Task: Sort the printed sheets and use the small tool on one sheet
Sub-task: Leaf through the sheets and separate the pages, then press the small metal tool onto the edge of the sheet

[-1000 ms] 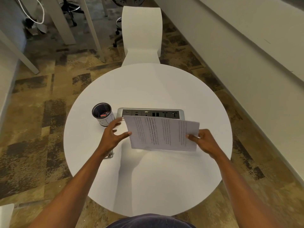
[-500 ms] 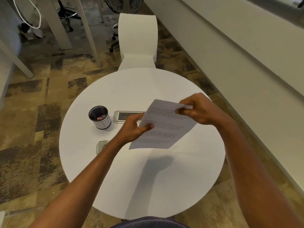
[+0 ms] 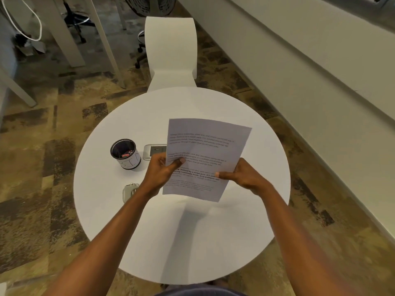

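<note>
The printed sheets (image 3: 206, 150) are held upright above the round white table (image 3: 213, 242), text facing me. My left hand (image 3: 162, 170) grips their lower left edge with the thumb on the front. My right hand (image 3: 241, 176) pinches the lower right edge. A small grey tool (image 3: 130, 191) lies on the table just left of my left wrist. I cannot tell how many sheets are in the stack.
A black mesh cup (image 3: 125, 154) with a white label stands at the left of the table. A power socket panel (image 3: 154, 151) is set into the tabletop, partly behind the paper. A white chair (image 3: 171, 52) stands at the far side. A wall runs along the right.
The sheets have turned from landscape through a tilt to upright portrait. My right hand moved from the top edge down to the lower right; the left hand now grips the lower left.
</note>
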`<state>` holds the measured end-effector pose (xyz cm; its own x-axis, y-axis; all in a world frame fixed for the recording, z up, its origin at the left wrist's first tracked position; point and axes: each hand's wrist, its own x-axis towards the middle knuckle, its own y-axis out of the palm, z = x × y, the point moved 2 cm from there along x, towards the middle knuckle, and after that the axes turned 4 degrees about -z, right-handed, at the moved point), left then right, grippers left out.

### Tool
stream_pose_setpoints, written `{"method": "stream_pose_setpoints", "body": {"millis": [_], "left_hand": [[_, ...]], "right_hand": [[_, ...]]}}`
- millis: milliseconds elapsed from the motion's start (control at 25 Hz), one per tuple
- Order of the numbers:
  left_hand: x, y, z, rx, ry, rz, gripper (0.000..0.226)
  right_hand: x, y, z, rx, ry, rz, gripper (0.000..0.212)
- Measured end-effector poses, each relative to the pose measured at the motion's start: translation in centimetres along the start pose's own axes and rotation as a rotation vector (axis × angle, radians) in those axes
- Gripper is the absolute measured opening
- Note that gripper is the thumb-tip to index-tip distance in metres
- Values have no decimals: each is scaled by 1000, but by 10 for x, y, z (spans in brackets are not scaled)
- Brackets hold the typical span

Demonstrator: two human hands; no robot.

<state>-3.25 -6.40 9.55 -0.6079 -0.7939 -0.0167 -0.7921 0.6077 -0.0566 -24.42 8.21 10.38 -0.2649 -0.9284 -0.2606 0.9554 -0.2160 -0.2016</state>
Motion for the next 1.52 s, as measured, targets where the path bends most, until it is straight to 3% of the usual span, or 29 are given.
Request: {"method": "stream_pose_setpoints", "body": {"millis": [120,440,720,880,960,1120,1240,1360,1520], "left_hand": [[0,-7,9,48,-39,27,14],[6,-13,15,77,6,-25,26],[0,-22,42,229,-84,6,28],[-2,-29,46,235,-40,-44,14],[1,-30,46,198,-51,-57,18],[-1,-28,52,231,-89,-11,22],[-7,-26,58,269,-141,-10,28],[-10,-42,61,235,-171,-131,30],[-28,-89,75,321,-200,-548,16]], "right_hand": [[7,2,-5,-62,-18,-165,32],[15,-3,-9,-106,-45,-235,22],[10,9,-53,-110,50,-213,31],[11,10,-59,-192,39,-238,18],[15,3,-56,-201,34,-239,14],[12,7,-65,-90,80,-154,28],[14,15,-72,-150,84,-211,29],[17,6,-59,-133,44,-282,38],[6,-16,-46,-11,12,-391,22]]}}
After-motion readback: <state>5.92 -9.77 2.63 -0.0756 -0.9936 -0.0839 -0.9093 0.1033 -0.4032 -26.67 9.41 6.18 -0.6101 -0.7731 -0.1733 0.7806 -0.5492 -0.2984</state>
